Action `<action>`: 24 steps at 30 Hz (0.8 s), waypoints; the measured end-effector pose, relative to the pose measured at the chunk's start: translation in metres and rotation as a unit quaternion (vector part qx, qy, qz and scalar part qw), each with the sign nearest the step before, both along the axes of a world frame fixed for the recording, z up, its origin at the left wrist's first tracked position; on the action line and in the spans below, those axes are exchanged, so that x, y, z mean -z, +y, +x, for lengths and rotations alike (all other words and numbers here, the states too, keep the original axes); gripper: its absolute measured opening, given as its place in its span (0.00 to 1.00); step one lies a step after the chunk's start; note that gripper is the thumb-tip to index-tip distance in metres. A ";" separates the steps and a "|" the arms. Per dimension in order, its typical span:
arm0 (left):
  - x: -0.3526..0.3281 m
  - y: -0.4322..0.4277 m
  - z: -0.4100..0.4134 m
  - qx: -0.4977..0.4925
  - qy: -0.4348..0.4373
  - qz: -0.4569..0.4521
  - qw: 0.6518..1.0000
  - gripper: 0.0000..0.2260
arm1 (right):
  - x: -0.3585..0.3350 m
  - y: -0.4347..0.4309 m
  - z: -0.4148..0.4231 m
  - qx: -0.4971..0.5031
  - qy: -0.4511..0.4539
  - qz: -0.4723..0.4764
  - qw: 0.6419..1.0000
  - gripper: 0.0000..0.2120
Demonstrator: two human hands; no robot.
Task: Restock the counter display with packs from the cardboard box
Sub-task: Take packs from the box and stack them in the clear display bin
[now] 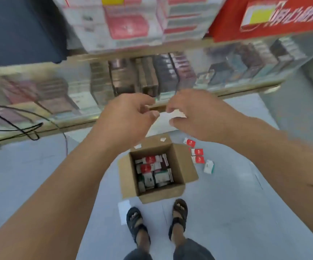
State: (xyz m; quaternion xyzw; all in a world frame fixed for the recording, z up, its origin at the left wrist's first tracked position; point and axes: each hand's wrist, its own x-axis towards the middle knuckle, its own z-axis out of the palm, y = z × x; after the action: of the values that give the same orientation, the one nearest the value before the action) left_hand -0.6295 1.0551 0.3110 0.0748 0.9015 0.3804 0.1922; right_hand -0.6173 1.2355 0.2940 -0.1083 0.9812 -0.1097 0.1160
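An open cardboard box [184, 166] stands on the floor in front of my feet, with several red-and-white and dark packs [152, 170] inside. Above it, at the front edge of the glass counter display [61, 102], both hands meet. My right hand [195, 117] pinches a small white pack [178, 115], which is blurred. My left hand [127, 117] has curled fingers, and its thumb touches the same white pack at its left end. Rows of dark packs [148, 76] stand inside the display behind the hands.
Several loose packs [198, 156] lie on the grey floor right of the box. A white slip [124, 211] lies by my left foot. Black cables [26, 128] hang over the counter at the left. Stacked cartons [129, 25] and a red box [264, 17] sit on top.
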 end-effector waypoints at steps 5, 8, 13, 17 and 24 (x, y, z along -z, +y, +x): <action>0.120 0.009 0.012 0.001 -0.063 -0.049 0.997 0.14 | 0.145 0.006 0.019 0.005 -0.122 0.004 0.993 0.13; 0.194 0.016 0.018 0.005 -0.091 -0.072 0.993 0.14 | 0.229 0.009 0.030 -0.015 -0.176 0.006 0.984 0.13; 0.311 0.020 0.023 0.008 -0.151 -0.107 0.983 0.15 | 0.364 0.007 0.041 -0.048 -0.248 0.011 0.968 0.12; 0.397 0.018 0.025 0.009 -0.175 -0.138 0.975 0.15 | 0.464 0.004 0.039 -0.058 -0.300 0.029 0.952 0.12; 0.507 0.016 0.021 0.016 -0.217 -0.175 0.960 0.17 | 0.595 -0.030 0.037 -0.093 -0.373 0.022 0.923 0.21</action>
State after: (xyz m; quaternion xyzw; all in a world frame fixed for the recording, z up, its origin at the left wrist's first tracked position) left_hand -0.6082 1.0709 -0.1962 -0.0299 0.8895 0.2208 0.3989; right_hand -0.5798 1.2055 -0.3014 -0.1479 0.8544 -0.1092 0.4860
